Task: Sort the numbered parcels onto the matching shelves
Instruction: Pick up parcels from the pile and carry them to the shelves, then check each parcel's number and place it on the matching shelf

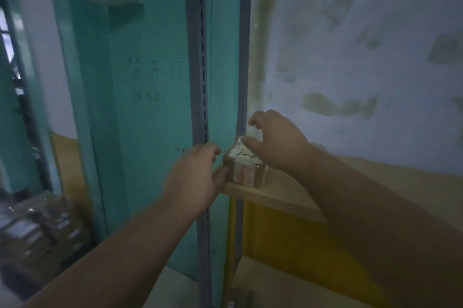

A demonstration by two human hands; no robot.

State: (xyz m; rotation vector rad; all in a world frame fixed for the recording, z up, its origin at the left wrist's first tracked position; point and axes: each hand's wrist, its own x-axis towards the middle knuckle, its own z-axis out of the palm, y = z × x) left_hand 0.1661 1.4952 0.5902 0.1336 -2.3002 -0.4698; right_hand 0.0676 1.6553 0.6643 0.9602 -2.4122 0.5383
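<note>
Far left, low: a blurred stack of wrapped parcels beside a teal panel bearing faint handwriting. Next right, a grey slotted upright of the rack. Left hand reaches in front of that upright; its curled fingers touch the left side of a small tape-wrapped parcel, thumb against its lower left edge. Parcel stands upright on the left end of a wooden shelf, against the upright; white label on top reads "1-6". Right hand arches over the parcel, fingers curled and spread, fingertips at its top; firm pinch cannot be confirmed. Stained white wall behind.
</note>
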